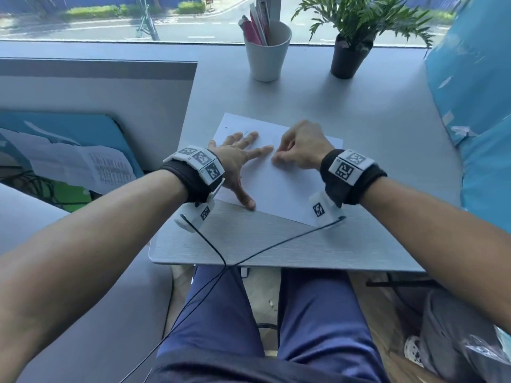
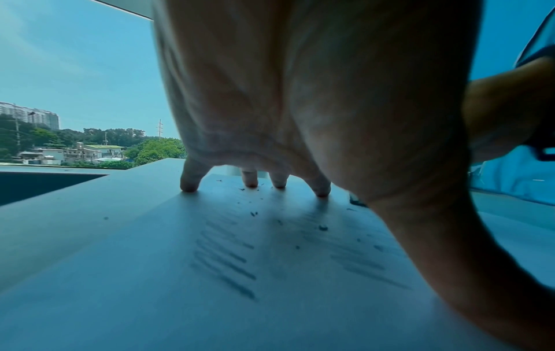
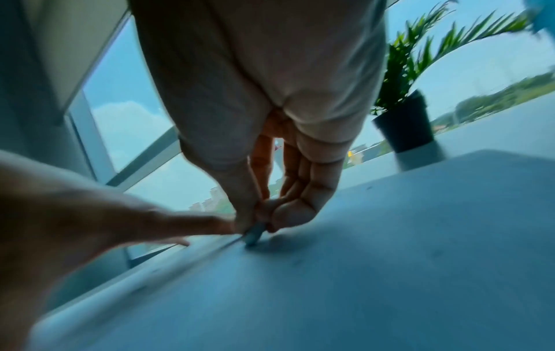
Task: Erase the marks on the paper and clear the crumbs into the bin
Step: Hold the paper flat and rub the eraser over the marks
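Observation:
A white sheet of paper (image 1: 284,186) lies slanted on the grey table. My left hand (image 1: 237,158) presses flat on its left part, fingers spread. Under the palm, pencil marks (image 2: 228,263) and dark eraser crumbs (image 2: 322,227) show on the paper (image 2: 150,296). My right hand (image 1: 298,150) is curled over the middle of the sheet, close to my left index fingertip. It pinches a small eraser (image 3: 253,235) whose tip touches the paper (image 3: 360,273). A few faint marks (image 1: 244,132) remain near the far left corner. No bin is in view.
A white cup (image 1: 268,51) with pens and a potted plant (image 1: 351,53) stand at the table's far edge by the window. A blue cushion (image 1: 475,106) lies at the right. Cables (image 1: 221,258) run from both wrist cameras over the near table edge.

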`<move>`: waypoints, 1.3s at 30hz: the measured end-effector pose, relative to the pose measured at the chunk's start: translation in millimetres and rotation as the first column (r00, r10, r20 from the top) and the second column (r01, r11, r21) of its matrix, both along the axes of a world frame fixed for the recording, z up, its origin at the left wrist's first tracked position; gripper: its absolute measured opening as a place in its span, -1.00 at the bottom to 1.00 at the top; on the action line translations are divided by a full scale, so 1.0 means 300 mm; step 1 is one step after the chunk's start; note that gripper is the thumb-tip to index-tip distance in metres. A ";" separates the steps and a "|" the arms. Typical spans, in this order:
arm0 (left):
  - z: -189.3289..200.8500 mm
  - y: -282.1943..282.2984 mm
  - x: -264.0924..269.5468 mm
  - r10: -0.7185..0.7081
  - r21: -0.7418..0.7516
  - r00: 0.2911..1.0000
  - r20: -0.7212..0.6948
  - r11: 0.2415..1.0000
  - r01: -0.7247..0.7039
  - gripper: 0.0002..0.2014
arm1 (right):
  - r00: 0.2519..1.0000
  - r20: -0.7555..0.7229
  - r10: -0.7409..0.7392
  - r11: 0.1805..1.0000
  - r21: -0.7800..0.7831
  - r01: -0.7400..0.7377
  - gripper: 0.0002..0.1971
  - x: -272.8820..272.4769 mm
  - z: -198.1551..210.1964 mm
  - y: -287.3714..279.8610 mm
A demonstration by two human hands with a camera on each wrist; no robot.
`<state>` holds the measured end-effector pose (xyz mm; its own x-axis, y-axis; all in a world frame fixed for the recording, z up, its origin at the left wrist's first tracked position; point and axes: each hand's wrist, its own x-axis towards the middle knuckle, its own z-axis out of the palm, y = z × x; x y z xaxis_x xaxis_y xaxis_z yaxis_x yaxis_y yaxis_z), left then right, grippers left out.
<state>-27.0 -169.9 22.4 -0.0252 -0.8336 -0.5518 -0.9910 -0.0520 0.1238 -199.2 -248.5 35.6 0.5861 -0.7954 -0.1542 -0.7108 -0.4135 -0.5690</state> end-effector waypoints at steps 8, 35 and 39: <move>-0.006 0.001 0.006 -0.006 0.000 1.000 -0.017 1.000 0.006 0.45 | 1.000 0.018 -0.023 1.000 0.006 0.023 -0.90 0.019 -0.001 0.001; -0.015 -0.005 0.011 -0.005 0.012 0.999 -0.040 1.000 0.005 0.46 | 0.991 -0.013 0.131 0.983 0.133 -0.128 -0.89 -0.122 -0.010 0.105; 0.001 -0.003 0.000 -0.005 0.009 1.000 -0.007 1.000 0.005 0.46 | 0.972 -0.067 0.224 0.958 0.196 -0.208 -0.88 -0.154 0.000 0.135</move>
